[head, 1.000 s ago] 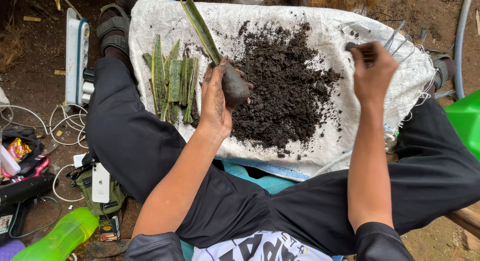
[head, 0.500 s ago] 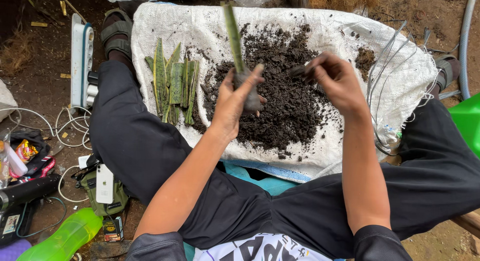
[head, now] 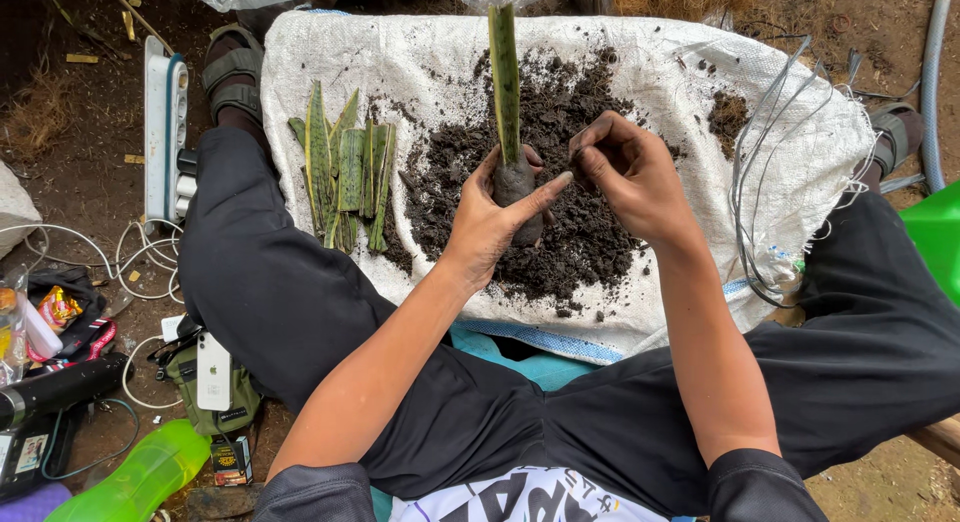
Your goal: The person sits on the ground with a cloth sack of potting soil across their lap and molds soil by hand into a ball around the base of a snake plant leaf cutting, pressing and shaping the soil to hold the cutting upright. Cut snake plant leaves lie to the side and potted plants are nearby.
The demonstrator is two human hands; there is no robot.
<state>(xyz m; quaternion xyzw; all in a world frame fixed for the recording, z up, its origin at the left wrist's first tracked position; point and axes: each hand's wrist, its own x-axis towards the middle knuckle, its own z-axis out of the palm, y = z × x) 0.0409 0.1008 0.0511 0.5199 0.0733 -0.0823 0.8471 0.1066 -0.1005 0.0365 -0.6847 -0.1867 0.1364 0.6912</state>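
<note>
Gripped in the left hand, a leaf cutting stands upright, its base buried in a dark clod of soil that the palm and curled fingers wrap; the thumb sticks out toward the other hand. The cutting's long axis runs straight up and away from the grip, its cut tip well above the knuckles.

Just right of that grip, the right hand has its fingertips pressed together close beside the clod, perhaps pinching a little soil, though what they hold is too small to tell. It is the nearer free hand.

Below both hands lies loose soil heaped on a white sack. Left of the grip, apart from it, more cuttings lie side by side.
</note>
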